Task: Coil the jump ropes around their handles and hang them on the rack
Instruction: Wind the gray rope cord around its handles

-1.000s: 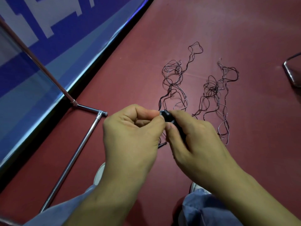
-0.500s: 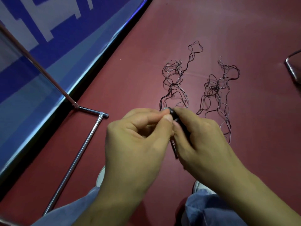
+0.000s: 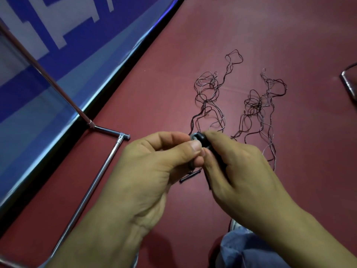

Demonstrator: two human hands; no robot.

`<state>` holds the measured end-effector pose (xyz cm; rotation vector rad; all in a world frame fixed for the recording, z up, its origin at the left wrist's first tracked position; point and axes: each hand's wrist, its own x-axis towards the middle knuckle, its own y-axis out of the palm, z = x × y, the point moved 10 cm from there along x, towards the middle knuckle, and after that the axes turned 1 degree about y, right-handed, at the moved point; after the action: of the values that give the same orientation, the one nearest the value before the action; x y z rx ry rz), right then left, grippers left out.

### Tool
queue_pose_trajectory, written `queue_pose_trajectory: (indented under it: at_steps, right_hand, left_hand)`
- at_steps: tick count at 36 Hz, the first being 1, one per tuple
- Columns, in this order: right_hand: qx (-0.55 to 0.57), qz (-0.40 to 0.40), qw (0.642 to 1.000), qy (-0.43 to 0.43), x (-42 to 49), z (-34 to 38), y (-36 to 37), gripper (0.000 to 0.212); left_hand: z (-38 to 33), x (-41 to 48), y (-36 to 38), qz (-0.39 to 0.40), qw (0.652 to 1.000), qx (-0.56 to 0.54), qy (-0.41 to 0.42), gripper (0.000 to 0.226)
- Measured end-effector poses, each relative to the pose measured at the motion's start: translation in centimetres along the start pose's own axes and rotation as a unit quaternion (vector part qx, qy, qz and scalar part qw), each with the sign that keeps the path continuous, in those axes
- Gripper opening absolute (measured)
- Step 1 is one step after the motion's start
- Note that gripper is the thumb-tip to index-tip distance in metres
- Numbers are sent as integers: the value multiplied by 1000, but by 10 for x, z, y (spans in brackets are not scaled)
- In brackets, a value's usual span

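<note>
Two tangled thin dark jump ropes lie on the red floor: one heap (image 3: pixel 209 89) at centre, another (image 3: pixel 258 105) to its right. My right hand (image 3: pixel 237 167) grips a black handle (image 3: pixel 201 138) whose top end sticks out above the fingers. My left hand (image 3: pixel 154 163) pinches at that top end with thumb and forefinger, where the rope enters. A second dark handle (image 3: pixel 190 176) shows below, between my hands, mostly hidden. The chrome rack (image 3: pixel 100 171) stands to the left.
The rack's base bar runs along the floor at the left, its upright pole (image 3: pixel 44 72) rising toward the upper left. A blue and white banner wall (image 3: pixel 58 35) borders the floor. A metal object (image 3: pixel 349 82) sits at the right edge. My blue-trousered knees show below.
My hands have stayed together on the handle, shifting slightly. The left thumb and forefinger have closed in tighter on the handle's top end. The ropes on the floor have barely moved.
</note>
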<state>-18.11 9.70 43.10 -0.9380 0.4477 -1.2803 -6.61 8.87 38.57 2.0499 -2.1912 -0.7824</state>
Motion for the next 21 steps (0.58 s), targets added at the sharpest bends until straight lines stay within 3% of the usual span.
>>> queue_pose_trajectory:
  at_steps: [2,4,7,13,17,21]
  right_hand:
    - [-15,2,1000,-5,0,1,1,26]
    - [-18,3,1000,-5,0,1,2,26]
    - [-20,5,1000,-4,-1,0,3,26]
    - [-31,3,1000,-3,2,0,6,27]
    - [-42,2,999,4,2,-2,8,29]
    - [-37,1,999,12,3,-5,9,30]
  left_hand:
    - [2,-3,-1,-40,997,-70,-22,30]
    - [8,-5,-2,-62,995,-73,-36,38]
    - [5,-4,1,-61,994,-83,-27,31]
    - [12,-3,-7,-132,987,-96,-8,13]
    - [18,-2,-12,-182,979,-97,-6,14]
    - [13,-2,-17,-215,974,-49,53,20]
